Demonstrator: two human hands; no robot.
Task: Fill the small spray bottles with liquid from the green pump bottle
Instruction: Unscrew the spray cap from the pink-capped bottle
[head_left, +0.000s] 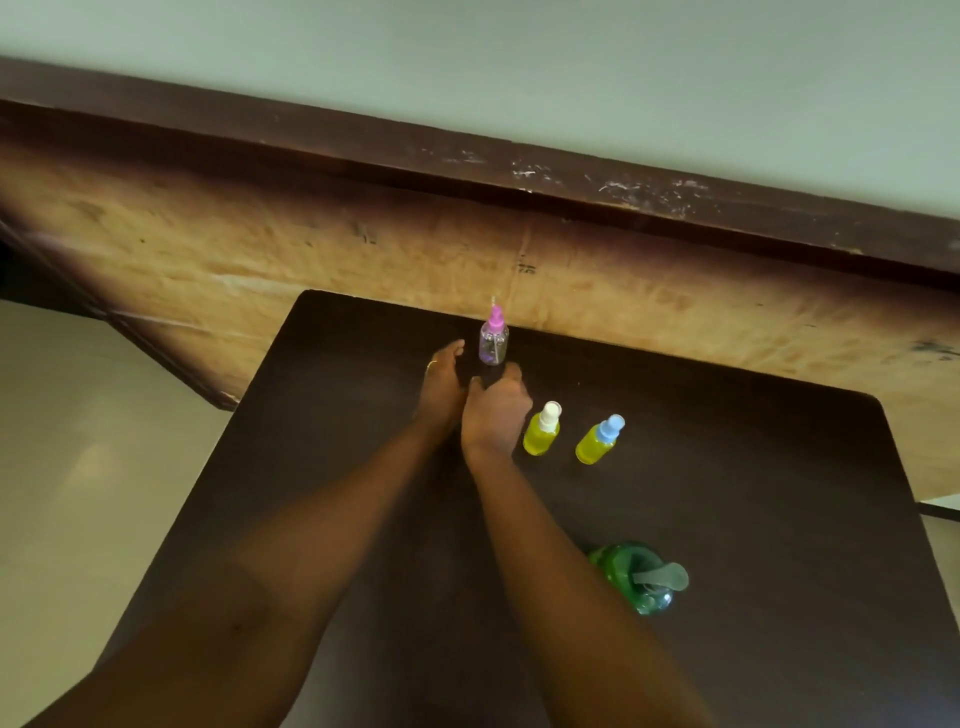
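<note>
A pale wall (519, 62) and a broad, worn wooden panel (311, 249) with a dark scuffed top edge fill the background. Against the panel stands a dark, matte table (779, 519) with a faint grain.

Both bare forearms reach out over the table to its far side. The left hand (442, 387) lies released, fingers stretched forward, just left of the pink-capped bottle (493, 343); a thin ring (431, 365) shows on one finger. The right hand (496, 413) is seen from the back with its fingers curled, just in front of that bottle; I cannot tell whether it holds anything or touches the bottle.

The green pump bottle (631, 571) stands near the right forearm, well apart from the hands: round, translucent plastic with a frosted, flat pump head.

Two small spray bottles, white-capped (542, 431) and blue-capped (598, 441), stand upright just right of the right hand, their clear bodies full of yellow-green liquid. The pink-capped one stands at the table's far edge, clear and apparently empty.

By my reading, two bottles are done and the pink one is in hand. Next it likely needs gripping, its cap unscrewed, then bringing over to the pump.
</note>
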